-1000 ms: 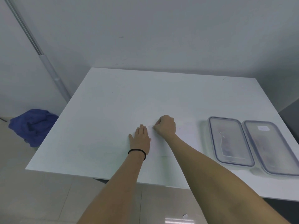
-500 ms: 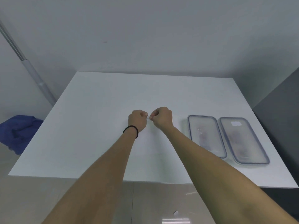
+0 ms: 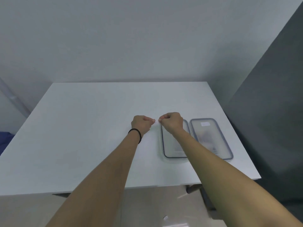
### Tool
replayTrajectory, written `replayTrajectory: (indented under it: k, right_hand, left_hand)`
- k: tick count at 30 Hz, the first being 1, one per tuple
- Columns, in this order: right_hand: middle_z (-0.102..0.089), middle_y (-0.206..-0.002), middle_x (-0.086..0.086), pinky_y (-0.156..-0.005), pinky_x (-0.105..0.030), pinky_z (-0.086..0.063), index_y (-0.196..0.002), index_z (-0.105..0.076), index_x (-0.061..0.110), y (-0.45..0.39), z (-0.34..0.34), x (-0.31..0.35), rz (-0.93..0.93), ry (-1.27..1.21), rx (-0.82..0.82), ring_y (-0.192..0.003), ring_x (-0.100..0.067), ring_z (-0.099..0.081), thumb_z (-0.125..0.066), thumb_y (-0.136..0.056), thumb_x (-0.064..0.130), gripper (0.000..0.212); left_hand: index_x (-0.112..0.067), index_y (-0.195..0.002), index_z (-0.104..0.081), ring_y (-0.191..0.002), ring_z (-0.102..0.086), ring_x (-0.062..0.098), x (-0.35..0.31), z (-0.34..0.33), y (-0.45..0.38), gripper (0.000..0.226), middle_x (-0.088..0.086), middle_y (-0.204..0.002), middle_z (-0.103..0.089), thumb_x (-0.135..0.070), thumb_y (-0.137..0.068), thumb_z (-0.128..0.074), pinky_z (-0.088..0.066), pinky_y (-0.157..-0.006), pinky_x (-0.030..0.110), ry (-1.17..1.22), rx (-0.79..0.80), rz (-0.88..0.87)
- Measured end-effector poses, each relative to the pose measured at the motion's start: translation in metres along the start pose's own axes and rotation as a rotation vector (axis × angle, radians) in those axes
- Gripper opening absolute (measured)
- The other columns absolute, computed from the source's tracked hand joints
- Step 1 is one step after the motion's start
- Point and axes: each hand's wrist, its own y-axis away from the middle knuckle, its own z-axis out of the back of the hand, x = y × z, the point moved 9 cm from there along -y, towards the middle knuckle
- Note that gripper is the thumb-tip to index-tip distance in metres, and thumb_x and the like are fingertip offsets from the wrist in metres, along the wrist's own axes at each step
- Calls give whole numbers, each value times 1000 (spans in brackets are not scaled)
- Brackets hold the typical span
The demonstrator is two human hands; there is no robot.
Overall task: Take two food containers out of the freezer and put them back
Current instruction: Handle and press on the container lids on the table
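Lying right of both clenched hands, left hand (image 3: 142, 124) and right hand (image 3: 172, 122), two food containers (image 3: 211, 138) rest.

No legible text; blank-looking white label (image 3: 205, 124) on the right container (image 3: 211, 138).

White table (image 3: 82, 128); blue cloth (image 3: 5, 140) on floor, left.
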Motion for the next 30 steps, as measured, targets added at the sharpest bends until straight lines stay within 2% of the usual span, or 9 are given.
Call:
replayTrajectory:
  k: [4, 6, 8, 13, 16, 19, 24, 28, 30]
  right_hand:
    - [-66, -70, 0, -58, -20, -47, -84, -75, 0, -7, 28, -26, -60, -49, -5, -74, -16, -59, -64, -80, 5, 12]
    - [-63, -66, 3, -62, -23, -47, -75, -73, 4, -12, 37, -37, -85, -61, -10, -74, -16, -60, -66, -80, 5, 9]
    - [-64, -68, 2, -68, -25, -48, -69, -71, 8, -19, 45, -48, -104, -54, -28, -77, -17, -61, -68, -80, 6, 12]
    - [-74, -84, -13, -75, -32, -56, -79, -74, -3, -35, 51, -61, -111, 12, -73, -79, -20, -64, -68, -79, 3, 9]
    - [-69, -75, -9, -75, -34, -58, -68, -69, 1, -39, 47, -57, -82, 70, -63, -85, -26, -69, -63, -78, 0, 12]
    - [-66, -74, -6, -71, -32, -57, -61, -62, 9, -37, 44, -56, -65, 109, -65, -86, -27, -69, -59, -79, 0, 20]
    - [-73, -90, -12, -71, -30, -55, -69, -65, 9, -37, 42, -55, -44, 129, -52, -90, -27, -68, -57, -82, 0, 18]
    - [-74, -93, -12, -73, -31, -55, -79, -72, 5, -37, 40, -51, 14, 189, -60, -90, -28, -67, -56, -83, 1, 16]
    - [-73, -93, -12, -74, -32, -55, -83, -72, 3, -37, 39, -49, 51, 222, -61, -89, -28, -67, -57, -83, 1, 16]
  left_hand:
    - [-7, -85, -69, -82, -58, 24, -10, -39, 1, 9, 8, -86, -63, -11, -87, -61, -54, -82, 33, -92, 26, -43]
    - [-8, -83, -65, -78, -56, 24, -13, -54, 2, 11, 8, -84, -62, -11, -89, -57, -52, -74, 31, -151, 21, -59]
    - [-8, -80, -63, -75, -53, 24, -14, -67, 0, 12, 8, -84, -61, -12, -89, -55, -48, -70, 29, -190, -4, -71]
    - [5, -92, -70, -81, -62, 30, -21, -84, -2, 21, 18, -98, -71, -6, -90, -52, -51, -71, 30, -279, -100, -110]
    - [4, -87, -69, -80, -63, 39, -22, -88, -3, 22, 21, -85, -67, -1, -89, -48, -53, -68, 35, -345, -150, -108]
    - [1, -94, -69, -83, -64, 32, -19, -89, -7, 21, 16, -97, -70, -3, -91, -49, -48, -67, 29, -370, -175, -91]
    - [2, -97, -65, -89, -65, 31, -19, -91, -4, 19, 18, -105, -70, -4, -93, -48, -49, -72, 31, -422, -191, -90]
    - [0, -95, -64, -81, -58, 27, -19, -92, -1, 17, 18, -105, -69, -4, -93, -48, -48, -71, 31, -437, -212, -109]
    - [1, -101, -63, -88, -61, 28, -20, -94, 0, 18, 17, -107, -68, -4, -94, -46, -48, -74, 32, -471, -217, -133]
